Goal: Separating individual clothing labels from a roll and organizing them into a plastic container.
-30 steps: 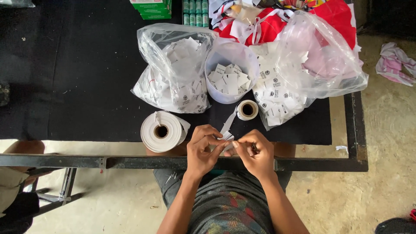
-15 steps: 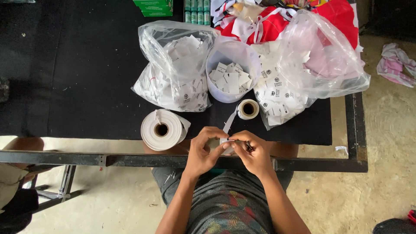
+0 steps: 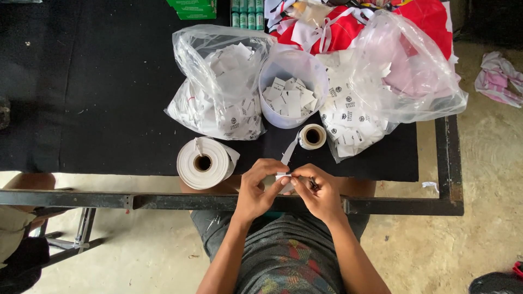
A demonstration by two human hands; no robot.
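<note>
My left hand (image 3: 260, 188) and my right hand (image 3: 317, 190) meet over the table's front edge, both pinching a small white label (image 3: 283, 176). A white strip (image 3: 290, 152) runs from the label up to a small tape roll (image 3: 312, 136) on the black tabletop. Something dark shows in my right hand, but I cannot tell what it is. A larger white roll (image 3: 204, 163) lies just left of my left hand. Behind the rolls stands a white cup (image 3: 293, 87) holding several cut labels.
Two clear plastic bags (image 3: 218, 87) (image 3: 381, 81) of white labels flank the cup. Red and white fabric (image 3: 348, 16) is piled at the back. The black table (image 3: 81, 81) has a metal frame (image 3: 163, 200). Crumpled cloth (image 3: 498, 79) lies on the floor to the right.
Both hands stay together at the table edge and have shifted slightly, working the label between their fingertips. The rolls, cup and bags have not moved.
</note>
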